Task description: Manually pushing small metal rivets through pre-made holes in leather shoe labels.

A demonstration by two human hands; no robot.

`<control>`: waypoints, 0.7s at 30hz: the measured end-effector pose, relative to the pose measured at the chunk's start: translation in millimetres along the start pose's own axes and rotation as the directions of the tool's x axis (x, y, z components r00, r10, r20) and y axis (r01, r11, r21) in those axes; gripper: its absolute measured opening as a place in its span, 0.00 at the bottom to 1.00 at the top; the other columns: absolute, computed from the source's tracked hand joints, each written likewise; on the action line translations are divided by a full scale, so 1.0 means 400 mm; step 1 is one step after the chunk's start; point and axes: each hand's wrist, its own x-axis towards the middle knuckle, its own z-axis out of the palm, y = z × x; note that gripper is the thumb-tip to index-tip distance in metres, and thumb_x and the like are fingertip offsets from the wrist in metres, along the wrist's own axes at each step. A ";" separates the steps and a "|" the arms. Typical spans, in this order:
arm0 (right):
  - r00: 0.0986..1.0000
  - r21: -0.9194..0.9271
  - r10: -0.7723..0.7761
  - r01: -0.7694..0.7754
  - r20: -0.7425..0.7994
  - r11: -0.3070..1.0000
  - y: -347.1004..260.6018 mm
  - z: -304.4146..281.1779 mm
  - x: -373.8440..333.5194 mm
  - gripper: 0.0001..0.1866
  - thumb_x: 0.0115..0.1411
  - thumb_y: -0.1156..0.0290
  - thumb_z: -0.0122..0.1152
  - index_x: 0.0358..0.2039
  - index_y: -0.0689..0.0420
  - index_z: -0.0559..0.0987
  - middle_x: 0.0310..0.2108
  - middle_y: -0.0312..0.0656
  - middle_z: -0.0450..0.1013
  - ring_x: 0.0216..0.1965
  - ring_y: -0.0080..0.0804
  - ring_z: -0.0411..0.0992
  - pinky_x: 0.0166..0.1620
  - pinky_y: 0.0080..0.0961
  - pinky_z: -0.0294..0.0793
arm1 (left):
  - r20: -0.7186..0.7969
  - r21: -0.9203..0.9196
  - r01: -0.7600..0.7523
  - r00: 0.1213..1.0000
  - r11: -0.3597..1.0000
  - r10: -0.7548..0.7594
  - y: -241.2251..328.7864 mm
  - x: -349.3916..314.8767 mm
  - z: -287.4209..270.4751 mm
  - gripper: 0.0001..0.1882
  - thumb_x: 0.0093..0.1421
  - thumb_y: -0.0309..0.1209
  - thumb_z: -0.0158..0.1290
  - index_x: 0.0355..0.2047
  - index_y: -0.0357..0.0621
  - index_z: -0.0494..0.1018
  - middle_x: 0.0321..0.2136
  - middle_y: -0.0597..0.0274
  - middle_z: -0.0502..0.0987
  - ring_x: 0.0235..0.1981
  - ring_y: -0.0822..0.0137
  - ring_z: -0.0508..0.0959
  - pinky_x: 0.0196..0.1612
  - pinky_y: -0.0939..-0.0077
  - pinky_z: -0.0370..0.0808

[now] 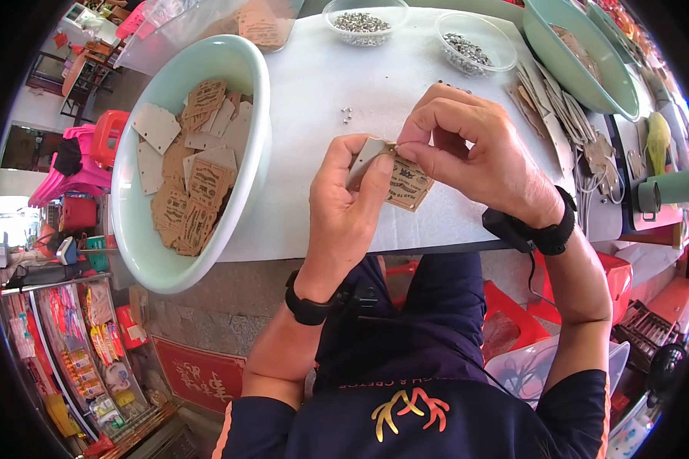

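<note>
- The left hand (352, 195) grips a small stack of brown cardboard tags (406, 183), thumb on top and fingers curled beneath, holding it just above the near edge of the white counter (314, 84).
- The right hand (475, 149) is pinched shut at the top corner of that stack, at about 11 o'clock on it; thumb and forefinger meet around something very small. It looks like a metal eyelet going to the tag's hole, but it is too tiny to be sure.
- At 9 o'clock from the hands stands a pale green bowl (134, 229) holding a loose heap of tags, some printed, some showing a blank back.
- At 12 o'clock, at the far side of the counter, sit two clear tubs of small silver eyelets (362, 23) and (467, 47); a few stray eyelets (347, 115) lie on the counter between them and the hands.
- At 2 o'clock a second green bowl (589, 88) also holds some tags, and a fan of tags with white strings (566, 126) lies beside it at 3 o'clock.
- As a judgement: work is well in the middle. The strung tags look finished, one stack is in hand, and the heaped bowl at 9 o'clock suggests many remain.
</note>
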 end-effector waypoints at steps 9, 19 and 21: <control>1.000 -0.049 -0.021 0.022 0.009 0.999 0.003 0.010 0.003 0.05 0.52 0.75 0.65 0.27 0.61 0.77 0.24 0.39 0.69 0.21 0.30 0.68 0.25 0.24 0.68 | -0.010 0.016 -0.015 1.000 1.000 0.015 0.004 -0.004 0.005 0.11 0.67 0.29 0.49 0.46 0.34 0.67 0.39 0.62 0.74 0.40 0.78 0.74 0.42 0.81 0.74; 0.991 -0.033 0.127 -0.126 0.035 0.991 -0.012 0.016 0.001 0.06 0.53 0.73 0.64 0.29 0.62 0.78 0.25 0.42 0.73 0.22 0.29 0.70 0.28 0.24 0.71 | 0.004 0.052 -0.030 1.000 0.998 0.030 -0.003 0.000 -0.001 0.11 0.68 0.30 0.49 0.44 0.35 0.67 0.37 0.62 0.73 0.39 0.78 0.73 0.40 0.81 0.73; 0.985 -0.006 0.170 -0.170 0.025 0.985 -0.014 0.021 -0.002 0.07 0.53 0.73 0.64 0.29 0.63 0.78 0.25 0.42 0.73 0.22 0.29 0.70 0.28 0.24 0.71 | 0.004 0.061 -0.033 0.999 0.998 0.033 -0.003 0.000 -0.001 0.11 0.68 0.30 0.49 0.44 0.35 0.67 0.37 0.62 0.73 0.39 0.78 0.73 0.40 0.81 0.74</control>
